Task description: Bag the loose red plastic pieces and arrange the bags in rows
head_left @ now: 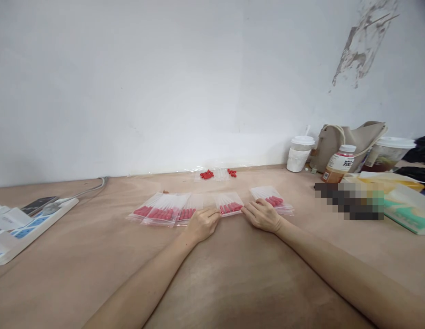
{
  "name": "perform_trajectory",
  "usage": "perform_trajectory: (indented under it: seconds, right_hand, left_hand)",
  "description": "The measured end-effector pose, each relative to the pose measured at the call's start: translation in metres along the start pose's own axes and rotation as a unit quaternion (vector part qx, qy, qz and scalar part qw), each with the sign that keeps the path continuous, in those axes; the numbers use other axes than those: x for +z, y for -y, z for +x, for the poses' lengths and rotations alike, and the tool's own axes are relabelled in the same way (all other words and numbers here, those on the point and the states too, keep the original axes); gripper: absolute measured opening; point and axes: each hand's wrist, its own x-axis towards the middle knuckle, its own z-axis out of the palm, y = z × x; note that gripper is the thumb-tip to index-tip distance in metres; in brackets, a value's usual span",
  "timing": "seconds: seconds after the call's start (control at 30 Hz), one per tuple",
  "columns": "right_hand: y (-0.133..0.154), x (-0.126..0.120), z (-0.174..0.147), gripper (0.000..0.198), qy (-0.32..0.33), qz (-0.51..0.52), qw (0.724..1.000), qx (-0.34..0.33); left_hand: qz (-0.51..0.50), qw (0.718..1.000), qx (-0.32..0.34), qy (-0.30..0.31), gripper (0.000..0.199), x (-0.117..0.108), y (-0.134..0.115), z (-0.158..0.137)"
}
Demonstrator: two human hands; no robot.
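Note:
A clear zip-lock bag lies flat on the table with several red-ended thin white sticks inside. My left hand has its fingers closed on the bag's near left corner. At the near right corner, my right hand is closed on the same edge. To the left, overlapping bags hold more of these red-ended sticks. Another pile of filled bags lies just beyond my right hand, which hides part of it.
Loose red pieces lie on clear plastic near the wall. At left sits a power strip with a cable and a phone. A white-lidded cup, a bottle, a beige bag and green-yellow packets stand or lie at right.

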Motion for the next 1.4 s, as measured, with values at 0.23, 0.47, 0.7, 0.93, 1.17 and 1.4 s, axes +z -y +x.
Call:
perform_trajectory:
  seconds: [0.23,0.47,0.7,0.93,1.17,1.4]
  right_hand:
    - [-0.005,0.000,-0.008,0.027,-0.004,0.011,1.000,0.025]
    - [0.005,-0.009,-0.001,0.027,0.079,0.065,0.988,0.114]
    - [0.023,-0.006,0.024,0.026,0.200,0.069,0.967,0.141]
    - [-0.036,-0.013,-0.016,0.029,0.131,-0.009,0.964,0.232]
    - [-0.061,-0.021,-0.060,0.035,0.204,0.027,0.953,0.224]
    - [-0.052,-0.044,-0.044,0.048,0.192,0.075,0.940,0.272]
  left_hand:
    - [-0.005,1.000,-0.024,0.008,0.018,0.003,-0.004,-0.004]
    - [-0.020,0.999,-0.041,0.001,0.019,0.005,-0.005,-0.005]
    - [-0.015,0.999,-0.033,0.012,0.019,-0.003,-0.006,-0.001]
    - [0.084,0.977,-0.100,0.167,0.054,-0.059,0.011,-0.010]
    - [0.095,0.972,-0.080,0.198,0.042,-0.075,0.029,-0.046]
    - [0.058,0.977,-0.067,0.193,0.035,-0.062,0.009,-0.033]
